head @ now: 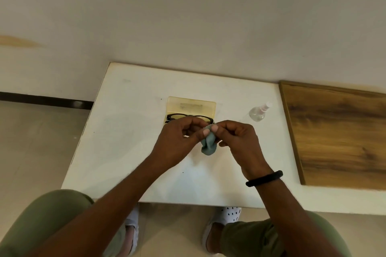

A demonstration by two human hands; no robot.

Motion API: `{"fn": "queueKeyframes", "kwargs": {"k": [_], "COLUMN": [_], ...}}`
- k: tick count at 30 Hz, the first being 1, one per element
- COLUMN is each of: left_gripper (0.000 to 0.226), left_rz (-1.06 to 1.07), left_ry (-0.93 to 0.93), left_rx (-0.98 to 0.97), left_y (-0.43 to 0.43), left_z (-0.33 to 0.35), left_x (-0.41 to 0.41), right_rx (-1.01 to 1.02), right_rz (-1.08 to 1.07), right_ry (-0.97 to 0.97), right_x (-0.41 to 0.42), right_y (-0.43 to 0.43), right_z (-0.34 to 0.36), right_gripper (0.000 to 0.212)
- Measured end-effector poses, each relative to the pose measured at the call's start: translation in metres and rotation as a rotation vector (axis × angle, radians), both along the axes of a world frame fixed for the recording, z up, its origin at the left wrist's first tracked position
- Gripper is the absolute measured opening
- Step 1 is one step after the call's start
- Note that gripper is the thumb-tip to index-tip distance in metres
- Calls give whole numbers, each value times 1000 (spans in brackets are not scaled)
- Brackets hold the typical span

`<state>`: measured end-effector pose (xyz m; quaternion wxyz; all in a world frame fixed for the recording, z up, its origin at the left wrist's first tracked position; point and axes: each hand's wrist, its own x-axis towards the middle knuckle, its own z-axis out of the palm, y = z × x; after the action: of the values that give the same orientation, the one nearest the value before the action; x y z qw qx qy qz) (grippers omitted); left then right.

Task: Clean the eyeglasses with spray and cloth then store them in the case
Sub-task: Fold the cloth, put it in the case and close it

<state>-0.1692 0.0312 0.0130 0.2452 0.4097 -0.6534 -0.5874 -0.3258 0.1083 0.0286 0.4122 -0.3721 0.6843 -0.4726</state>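
Note:
A small blue-grey cloth (208,145) hangs bunched between my hands above the white table (129,131). My left hand (181,140) and my right hand (238,137) both pinch its top edge with thumb and fingertips. Just behind my hands, black-framed eyeglasses (179,117) lie in the near half of an open yellowish case (192,105), partly hidden by my left fingers. The clear spray bottle (259,112) lies on its side at the right of the table.
A wooden board (338,135) lies to the right of the white table. The wall runs close behind the table. My knees and white shoes are below the table's front edge.

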Motion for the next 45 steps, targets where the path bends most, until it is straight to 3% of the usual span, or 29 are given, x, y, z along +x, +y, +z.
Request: {"fn": "queueKeyframes", "kwargs": {"k": [5,10,19,26,32,39,42,45], "left_gripper": [13,20,19,21,16,11,4,16], "left_rz": [37,-89,-121,-48,-146,3,118,130], "left_ry": [76,127,169,254,223,99,9,18], "left_rx": [135,256,319,323,343,31,-218,-352], "left_y": [-6,-11,-14,-16,-15,-8,4,14], "left_z": [2,4,11,11,17,15,17,21], "left_x": [3,9,12,12,14,8,3,1], "right_rx": [-58,-130,-206,-252,-345,-225,-180,-168], "right_rz": [-61,-126,-221,-254,-115,-53,-91,-88], "right_ry": [-36,-113,-174,-29,352,-132,-189,-160], "right_x": [-1,-4,-7,-5,-5,-2,2,4], "right_y": [-4,-3,-2,-2,6,15,16,15], "right_z": [-1,-2,4,11,16,31,30,31], "right_gripper": [7,3,15,10,5,12,12,11]}}
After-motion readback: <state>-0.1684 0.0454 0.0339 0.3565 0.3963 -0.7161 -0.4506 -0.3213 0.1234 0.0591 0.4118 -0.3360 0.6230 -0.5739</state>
